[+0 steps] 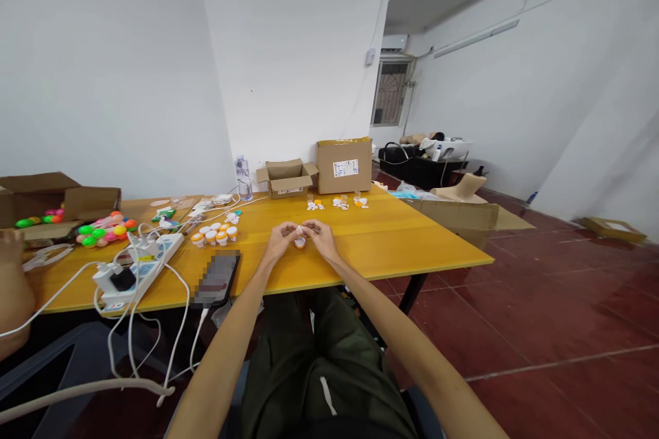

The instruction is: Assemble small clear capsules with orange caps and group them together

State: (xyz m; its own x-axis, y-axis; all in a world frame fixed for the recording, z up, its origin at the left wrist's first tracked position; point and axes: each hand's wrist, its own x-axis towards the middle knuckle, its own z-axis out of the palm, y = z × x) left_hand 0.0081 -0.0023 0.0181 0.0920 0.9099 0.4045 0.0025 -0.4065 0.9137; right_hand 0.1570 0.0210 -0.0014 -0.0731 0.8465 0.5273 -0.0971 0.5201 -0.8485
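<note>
My left hand point(279, 240) and my right hand point(321, 237) meet over the front part of the yellow table point(381, 240), fingertips pinched together. Between them is a small white piece point(298, 228), too small to name. Directly below it stands a little clear cup with an orange band point(299, 243). To the left sits a cluster of small jars point(215, 233) with white and orange lids. Farther back lie loose white and orange parts point(316, 206), with a second group of parts point(355, 203) beside them and small clear cups among them.
A phone point(219, 278) on a charging cable and a power strip point(144, 271) with tangled white cords lie at left. Behind are an open carton point(286, 180), a taped carton point(344, 166) and a bottle point(243, 178). Coloured balls point(106, 230) and another person's arm point(13, 295) are far left.
</note>
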